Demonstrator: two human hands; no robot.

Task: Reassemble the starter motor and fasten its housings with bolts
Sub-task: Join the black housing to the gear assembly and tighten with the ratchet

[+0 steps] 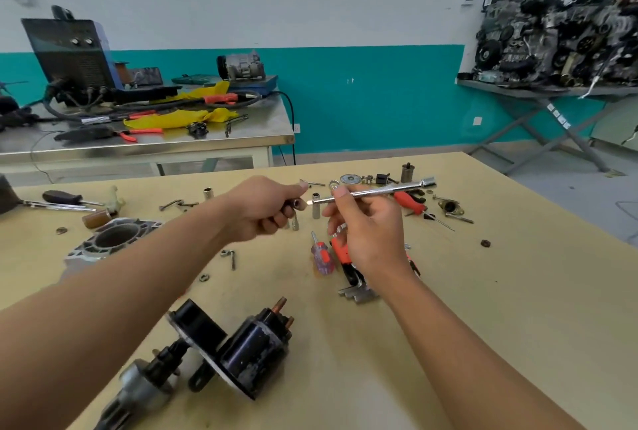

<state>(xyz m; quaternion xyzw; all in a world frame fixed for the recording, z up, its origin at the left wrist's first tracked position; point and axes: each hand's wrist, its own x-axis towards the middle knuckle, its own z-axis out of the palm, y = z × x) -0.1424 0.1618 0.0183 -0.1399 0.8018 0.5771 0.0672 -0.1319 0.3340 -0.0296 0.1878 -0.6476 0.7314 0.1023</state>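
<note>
My right hand [366,226] holds a chrome socket extension bar [379,190] level above the table, its square end pointing left. My left hand [267,207] grips a small dark socket [297,203], its open end facing the bar's tip with a short gap between them. The black starter motor assembly with its solenoid [241,350] lies at the near left of the wooden table [483,308]. A grey aluminium housing [110,239] sits further left. Loose sockets [315,207] and bolts [230,257] are scattered beneath my hands.
A purple-handled screwdriver [321,257] and orange-handled pliers [345,257] lie under my right hand. More small parts and an orange screwdriver [409,201] sit at the far edge. A steel bench with tools [207,139] stands behind; engine parts [559,36] are piled at the right.
</note>
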